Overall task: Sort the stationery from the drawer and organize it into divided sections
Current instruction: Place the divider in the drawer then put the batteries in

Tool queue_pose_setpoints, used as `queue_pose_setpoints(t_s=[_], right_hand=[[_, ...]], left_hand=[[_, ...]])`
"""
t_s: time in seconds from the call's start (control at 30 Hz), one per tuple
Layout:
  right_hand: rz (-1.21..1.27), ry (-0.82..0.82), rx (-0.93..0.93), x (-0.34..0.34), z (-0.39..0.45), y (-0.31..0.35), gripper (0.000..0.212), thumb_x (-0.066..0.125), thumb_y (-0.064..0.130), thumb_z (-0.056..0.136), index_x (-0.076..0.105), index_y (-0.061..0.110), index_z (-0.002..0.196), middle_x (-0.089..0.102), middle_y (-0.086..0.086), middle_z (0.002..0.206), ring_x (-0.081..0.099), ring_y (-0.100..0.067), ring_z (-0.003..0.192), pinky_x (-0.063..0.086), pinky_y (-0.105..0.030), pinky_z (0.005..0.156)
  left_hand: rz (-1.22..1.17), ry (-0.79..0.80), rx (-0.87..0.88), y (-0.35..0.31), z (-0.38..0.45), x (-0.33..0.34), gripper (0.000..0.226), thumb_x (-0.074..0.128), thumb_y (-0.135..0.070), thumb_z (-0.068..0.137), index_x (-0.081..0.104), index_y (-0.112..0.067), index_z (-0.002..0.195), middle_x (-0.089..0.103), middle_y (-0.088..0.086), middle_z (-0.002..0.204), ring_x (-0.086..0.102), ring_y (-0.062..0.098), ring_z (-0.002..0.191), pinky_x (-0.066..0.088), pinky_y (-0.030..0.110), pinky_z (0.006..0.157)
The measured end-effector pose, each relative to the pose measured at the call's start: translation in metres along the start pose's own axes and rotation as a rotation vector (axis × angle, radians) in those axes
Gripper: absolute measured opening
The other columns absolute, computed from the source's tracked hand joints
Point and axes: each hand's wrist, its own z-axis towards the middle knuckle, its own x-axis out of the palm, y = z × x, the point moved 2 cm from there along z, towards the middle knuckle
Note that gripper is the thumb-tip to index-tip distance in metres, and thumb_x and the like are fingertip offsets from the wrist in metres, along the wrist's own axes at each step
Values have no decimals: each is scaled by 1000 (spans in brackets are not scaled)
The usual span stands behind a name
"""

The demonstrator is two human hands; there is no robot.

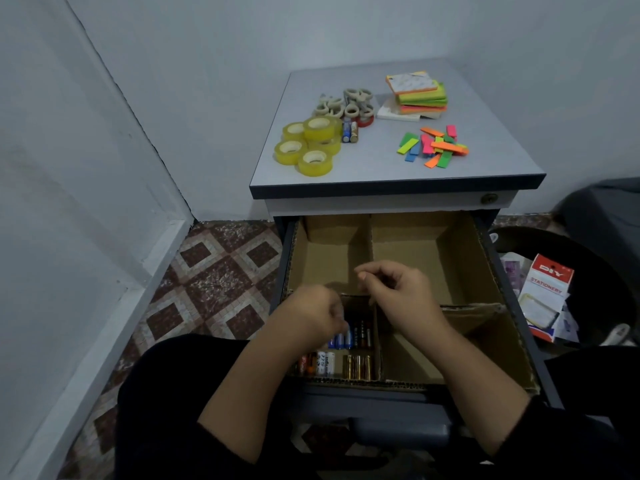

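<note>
The open drawer point(491, 271) holds a cardboard divider point(372, 244) with several sections. Several batteries point(358, 367) lie in rows in the near-left section. My left hand point(308, 318) is low over that section, blurred, its curled fingers pinching a blue battery point(341, 339) in the back row. Just above the divider's centre wall hovers my right hand point(398, 292), fingers loosely curled, with nothing visible in it. The other sections show bare cardboard.
On the cabinet top point(502, 157) sit yellow tape rolls point(308, 143), small beige tape rolls point(346, 105), two batteries point(349, 131), a stack of sticky notes point(419, 95) and loose coloured flags point(434, 145). A dark bin point(588, 258) with stationery packaging point(545, 299) stands right of the drawer.
</note>
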Motion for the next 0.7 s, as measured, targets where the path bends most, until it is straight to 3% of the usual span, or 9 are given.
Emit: queue_pose_setpoints(t_s=[0.07,0.1,0.2,0.3,0.37,0.43,0.5,0.57,0.7], right_hand=[[-28,-90,-62,-7,5,7,19,57,25,92,59,44,93,62,20,96,57,5,92,44,-13,75],[-63,-146,-105,-11,8,12,17,57,24,93,60,40,99,60,20,98,55,7,93,42,-11,75],[-236,-310,-260,-24,27,37,20,55,19,94,63,24,112,59,12,103,53,4,92,44,-14,78],[-410,-406,-342,-36,62,63,29,52,17,96,61,15,124,61,0,118,51,-11,112,41,-25,96],[-526,-401,-339,-41,91,77,35,49,13,97,55,13,131,57,-5,129,46,-19,122,36,-28,99],[-695,-367,-342,-44,119,88,40,47,12,96,51,13,136,56,-7,132,43,-27,122,36,-35,96],[-881,-314,-311,-46,142,93,43,45,14,95,47,16,139,54,-7,136,40,-32,122,35,-39,91],[-1017,-240,-266,-47,160,96,45,44,19,95,43,22,140,48,-3,142,35,-33,127,32,-41,95],[-1169,-125,-267,-46,176,95,47,45,33,94,40,33,141,48,1,140,32,-34,129,29,-43,98]], left_hand=[[-236,-163,67,-1,-9,-17,7,56,-22,94,61,-21,89,62,-3,83,58,6,62,48,18,55],[-308,-255,113,-2,-12,-25,8,55,-22,94,60,-23,88,62,-5,81,58,5,61,46,17,53],[-311,-618,269,-10,-5,-55,11,53,-23,96,63,-24,99,63,-8,88,60,5,75,50,21,66],[-158,-950,354,-26,24,-89,22,49,-24,97,64,-24,113,63,-2,102,57,12,93,49,28,79],[-6,-1088,360,-40,46,-107,31,46,-16,95,59,-24,122,59,7,113,52,23,105,42,30,83],[96,-1093,328,-54,63,-122,45,44,-4,89,47,-17,133,50,13,130,41,32,123,33,38,98],[226,-1037,306,-66,76,-132,52,42,0,87,36,-7,138,38,15,145,25,28,140,8,44,116],[368,-989,277,-72,86,-141,52,43,-3,88,30,-1,139,26,18,153,13,22,146,-11,47,117],[506,-933,277,-73,103,-149,48,39,-11,94,31,0,140,19,17,156,7,18,148,-14,52,116]])
